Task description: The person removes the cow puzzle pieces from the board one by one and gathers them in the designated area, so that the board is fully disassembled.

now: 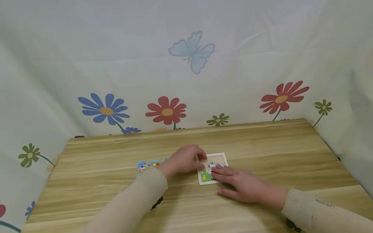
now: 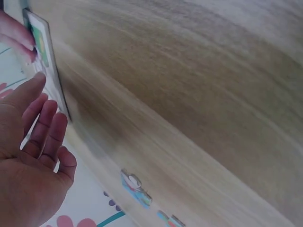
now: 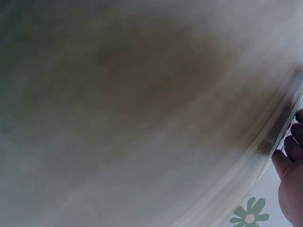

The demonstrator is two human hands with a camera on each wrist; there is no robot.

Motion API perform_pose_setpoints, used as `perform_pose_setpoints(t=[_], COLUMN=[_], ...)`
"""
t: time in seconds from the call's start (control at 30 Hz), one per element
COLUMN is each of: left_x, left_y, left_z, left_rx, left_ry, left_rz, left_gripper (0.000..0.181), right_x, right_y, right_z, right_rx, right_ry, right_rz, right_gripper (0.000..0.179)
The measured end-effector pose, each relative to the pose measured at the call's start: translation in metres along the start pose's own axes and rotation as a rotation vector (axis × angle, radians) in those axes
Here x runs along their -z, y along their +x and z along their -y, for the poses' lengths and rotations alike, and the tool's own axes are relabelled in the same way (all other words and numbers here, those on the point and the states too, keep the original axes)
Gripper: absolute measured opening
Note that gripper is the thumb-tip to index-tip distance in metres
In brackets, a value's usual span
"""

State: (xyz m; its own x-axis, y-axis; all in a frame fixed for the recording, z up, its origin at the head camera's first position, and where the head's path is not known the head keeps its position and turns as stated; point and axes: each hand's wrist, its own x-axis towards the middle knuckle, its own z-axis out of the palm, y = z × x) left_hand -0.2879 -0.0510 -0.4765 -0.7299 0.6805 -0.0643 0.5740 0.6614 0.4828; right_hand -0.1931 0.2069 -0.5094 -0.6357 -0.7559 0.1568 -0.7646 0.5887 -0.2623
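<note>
A small square puzzle board (image 1: 216, 154) with a white rim lies flat near the middle of the table. Its lower part holds a green and yellow piece (image 1: 205, 176) and white pieces with dark outlines; bare wood-coloured base shows at the top. My right hand (image 1: 241, 184) rests its fingertips on the white pieces, fingers fairly straight. Over the board's left edge is my left hand (image 1: 187, 158), its fingers loosely bent. In the left wrist view nothing shows between the left fingers (image 2: 51, 130). The right wrist view catches only part of the right hand (image 3: 291, 175) beside the board.
Left of the board lie several loose puzzle pieces, among them a blue one (image 1: 141, 166) and a multicoloured one (image 1: 154, 163); my left forearm partly covers that area. The wooden table (image 1: 260, 139) meets a flower-printed cloth (image 1: 238, 88) at the back and sides.
</note>
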Motion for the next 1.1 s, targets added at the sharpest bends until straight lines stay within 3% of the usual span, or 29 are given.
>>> perform_pose_setpoints(t=[0.3, 0.67, 1.1], left_x=[-0.006, -0.005, -0.010], left_y=[0.007, 0.012, 0.017], left_z=[0.002, -0.005, -0.013], left_rx=[0.008, 0.003, -0.019], left_ry=[-0.003, 0.002, 0.019], left_rz=[0.001, 0.005, 0.019], left_gripper=[0.020, 0.020, 0.017], right_x=[-0.001, 0.005, 0.005], right_y=[-0.007, -0.016, -0.017], right_z=[-0.002, -0.001, -0.001], right_rx=[0.015, -0.007, 0.009], right_ry=[-0.032, 0.000, 0.027], right_rz=[-0.050, 0.036, 0.046], right_gripper=[0.059, 0.058, 0.058])
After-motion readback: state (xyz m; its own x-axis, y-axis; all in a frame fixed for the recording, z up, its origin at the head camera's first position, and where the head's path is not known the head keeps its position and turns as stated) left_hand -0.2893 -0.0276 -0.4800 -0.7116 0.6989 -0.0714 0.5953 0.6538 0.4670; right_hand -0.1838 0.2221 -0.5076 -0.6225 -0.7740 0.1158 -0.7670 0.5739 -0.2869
